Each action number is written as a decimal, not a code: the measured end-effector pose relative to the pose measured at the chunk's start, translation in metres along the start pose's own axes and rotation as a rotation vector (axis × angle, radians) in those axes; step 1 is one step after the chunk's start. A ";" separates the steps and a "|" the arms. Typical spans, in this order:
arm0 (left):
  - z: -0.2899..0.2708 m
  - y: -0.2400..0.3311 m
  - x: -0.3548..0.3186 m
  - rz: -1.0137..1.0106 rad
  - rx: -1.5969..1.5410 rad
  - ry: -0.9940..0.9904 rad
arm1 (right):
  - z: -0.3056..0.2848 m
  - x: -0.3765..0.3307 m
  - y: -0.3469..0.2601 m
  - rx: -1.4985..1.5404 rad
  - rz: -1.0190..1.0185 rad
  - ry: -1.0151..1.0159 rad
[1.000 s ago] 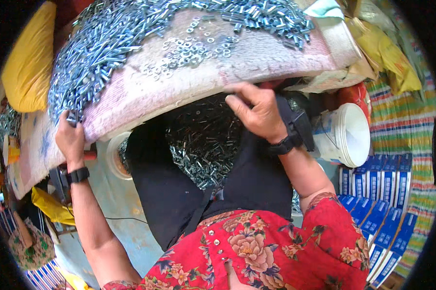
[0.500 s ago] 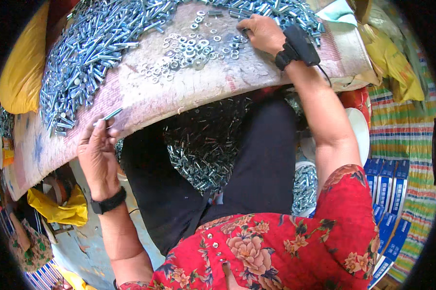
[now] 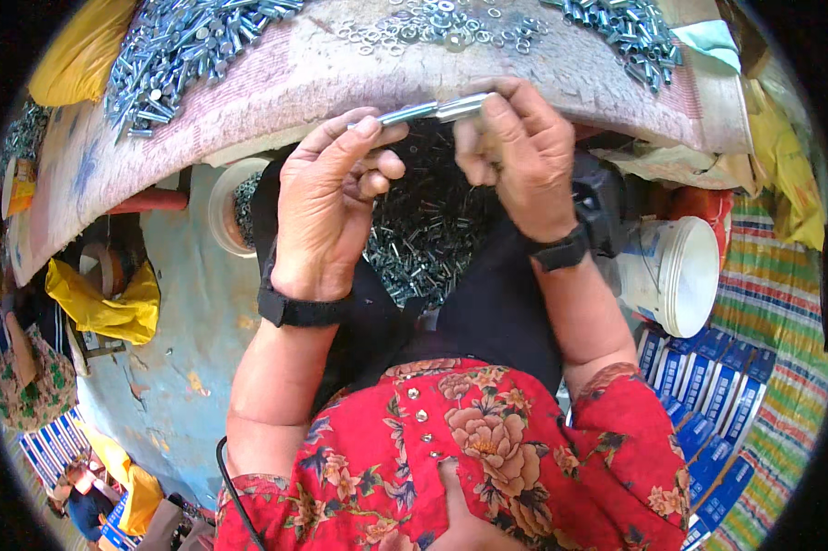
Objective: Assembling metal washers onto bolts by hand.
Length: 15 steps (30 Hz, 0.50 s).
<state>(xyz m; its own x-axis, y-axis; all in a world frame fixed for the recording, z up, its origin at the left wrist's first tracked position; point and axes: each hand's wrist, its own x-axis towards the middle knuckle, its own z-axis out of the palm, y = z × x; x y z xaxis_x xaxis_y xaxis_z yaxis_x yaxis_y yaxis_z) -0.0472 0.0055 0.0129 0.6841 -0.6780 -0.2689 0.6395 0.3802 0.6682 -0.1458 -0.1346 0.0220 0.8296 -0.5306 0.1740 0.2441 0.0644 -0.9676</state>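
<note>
Steel is what both hands meet on: a silvery bolt (image 3: 435,111) is held level just off the near edge of the desk (image 3: 276,87), above the person's lap. The left hand (image 3: 326,207) pinches its shank end between thumb and fingers (image 3: 340,138), and the right hand (image 3: 515,156) closes thumb and fingers around the other end, seemingly so that one hand can steady it while the other works on it. Whether a nut or washer sits on that end is hidden under the right fingers.

At 11 o'clock on the desk lies a heap of bolts (image 3: 180,50), at 12 o'clock a scatter of washers (image 3: 432,23), and at 1 o'clock a smaller pile of bolts (image 3: 630,32), all within easy reach. Below the hands a dark cloth on the lap (image 3: 423,239) holds many small fasteners, too tangled to tell apart. A white bucket (image 3: 685,275) lies at 3 o'clock; its contents cannot be seen. Blue boxes (image 3: 708,404) at 4 o'clock are cut off by the rim.
</note>
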 end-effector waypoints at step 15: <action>0.008 -0.008 -0.029 0.116 0.030 -0.065 | 0.020 -0.014 -0.012 -0.012 -0.077 -0.114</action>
<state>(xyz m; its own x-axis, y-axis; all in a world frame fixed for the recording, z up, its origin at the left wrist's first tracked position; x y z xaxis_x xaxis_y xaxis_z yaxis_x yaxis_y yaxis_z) -0.0748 0.0174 0.0210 0.7276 -0.6707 -0.1440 0.5462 0.4395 0.7131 -0.1505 -0.1108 0.0348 0.8608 -0.4336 0.2665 0.3035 0.0170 -0.9527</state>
